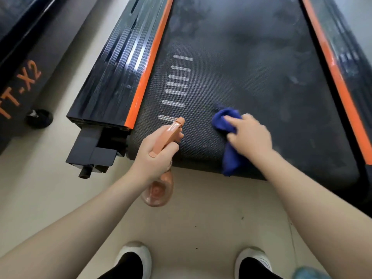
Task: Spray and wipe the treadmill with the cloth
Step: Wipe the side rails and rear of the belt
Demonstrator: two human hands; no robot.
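The treadmill's black textured belt (251, 67) stretches away from me between two orange side strips, with smeared patches further up. My left hand (157, 156) grips an orange spray bottle (161, 190), its nozzle pointing over the belt's near left corner. My right hand (249, 135) holds a crumpled blue cloth (223, 119) and presses it on the belt near the rear edge. Part of the cloth hangs down over that edge under my wrist.
A glossy black side rail (112, 77) runs along the left of the belt, ending in a black bracket (94, 154). A second machine marked "TT-X2" (18, 85) with a small wheel stands further left. My feet in white shoes (134, 258) stand on the beige floor.
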